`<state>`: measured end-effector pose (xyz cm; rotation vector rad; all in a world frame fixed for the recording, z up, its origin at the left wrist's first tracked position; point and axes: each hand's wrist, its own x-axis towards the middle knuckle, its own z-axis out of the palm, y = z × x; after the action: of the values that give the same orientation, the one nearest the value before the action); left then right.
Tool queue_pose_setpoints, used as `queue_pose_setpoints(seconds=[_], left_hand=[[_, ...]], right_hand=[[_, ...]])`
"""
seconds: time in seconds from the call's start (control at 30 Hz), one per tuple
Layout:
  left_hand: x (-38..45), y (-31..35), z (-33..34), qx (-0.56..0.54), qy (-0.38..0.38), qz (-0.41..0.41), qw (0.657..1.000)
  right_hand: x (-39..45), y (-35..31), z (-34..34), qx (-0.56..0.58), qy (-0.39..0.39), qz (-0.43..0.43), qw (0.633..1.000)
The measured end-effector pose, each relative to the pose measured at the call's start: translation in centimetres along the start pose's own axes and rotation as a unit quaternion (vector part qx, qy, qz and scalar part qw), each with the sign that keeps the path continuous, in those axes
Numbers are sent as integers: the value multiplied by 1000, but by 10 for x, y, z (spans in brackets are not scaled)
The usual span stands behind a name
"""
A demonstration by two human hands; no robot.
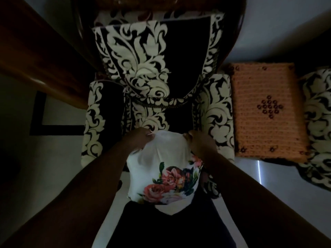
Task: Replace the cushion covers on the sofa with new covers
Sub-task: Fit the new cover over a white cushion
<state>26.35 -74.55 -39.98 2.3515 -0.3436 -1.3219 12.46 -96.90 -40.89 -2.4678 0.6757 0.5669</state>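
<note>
- Dim light; fine detail is poor throughout.
- Far left: a wooden armrest point(44, 56) slants across the upper-left corner, with pale floor point(59, 140) and a dark inlaid line below it.
- Left hand point(138, 140): its fingers are curled and pinch the top-left edge of the floral cover point(172, 178), at what looks like the cover's open mouth.
- Centre: the floral cover, white with pink roses, is held up in front of the person's body, just before the front edge of the sofa seat point(161, 119). It bulges as if something fills it; whether a cushion is fully inside I cannot tell.
- Behind it, a damask cushion point(143, 59) in black and cream leans against the sofa back, apparently in its old cover.
- Right hand point(198, 142): its fingers are curled and grip the top-right edge of the same cover, opposite the left hand.
- Right: an orange crocheted cushion point(266, 111) lies flat beside the sofa's right arm point(216, 113), apart from both hands.
- Judgement: the job looks early to midway. One new cover is being fitted or closed at its mouth; the damask cushion, and possibly the orange one, appear not yet done.
</note>
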Motion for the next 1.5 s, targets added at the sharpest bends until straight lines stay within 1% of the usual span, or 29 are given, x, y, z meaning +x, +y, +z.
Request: queue_pose_setpoints(seconds=[0.1,0.17,0.23,0.3,0.37,0.4,0.43,0.47,0.5,0.53,0.6,0.63,0.7,0.8,0.87,0.97,1.07,1.17,1.27,1.37,1.5], left_hand=[[49,-35,0,43,-1,-1,999],[78,-51,1,92,3,4,996],[109,-65,0,145,40,14,988],[139,-74,-3,226,108,25,968],[159,-77,0,310,219,64,923],[162,-76,5,306,280,97,905],[160,-75,16,272,326,134,895],[153,-74,32,232,347,170,892],[142,-77,55,217,341,192,894],[133,-83,81,226,315,196,901],[124,-102,127,266,258,176,912],[126,-111,142,278,246,166,914],[138,-125,154,292,234,158,914],[161,-139,148,319,222,138,911],[175,-150,144,328,221,124,910],[200,-169,135,299,226,100,922],[228,-180,124,277,236,89,927],[257,-172,112,274,248,88,925],[279,-155,100,241,242,101,934],[274,-145,100,235,238,107,936],[226,-132,123,297,232,151,914]], right_hand=[[39,-8,42,-27,-23,26,999],[67,-11,61,-41,-36,39,998],[100,-12,82,-39,-32,46,998],[131,-10,97,-30,2,56,998],[157,-4,104,-21,65,77,995],[164,-2,105,-17,110,82,990],[167,1,109,-6,160,73,984],[163,1,113,10,202,48,978],[152,-1,121,21,223,12,975],[138,-4,134,23,218,-18,976],[107,-6,172,-4,152,-50,987],[96,-4,191,-25,118,-51,991],[93,6,217,-48,88,-53,993],[120,12,225,-39,69,-72,994],[139,3,227,-45,56,-73,995],[169,-19,238,-83,29,-63,994],[205,-31,246,-112,41,-65,991],[239,-25,244,-110,40,-72,991],[259,-16,236,-86,45,-82,992],[250,-9,229,-71,53,-76,993],[181,9,229,-51,71,-65,994]])
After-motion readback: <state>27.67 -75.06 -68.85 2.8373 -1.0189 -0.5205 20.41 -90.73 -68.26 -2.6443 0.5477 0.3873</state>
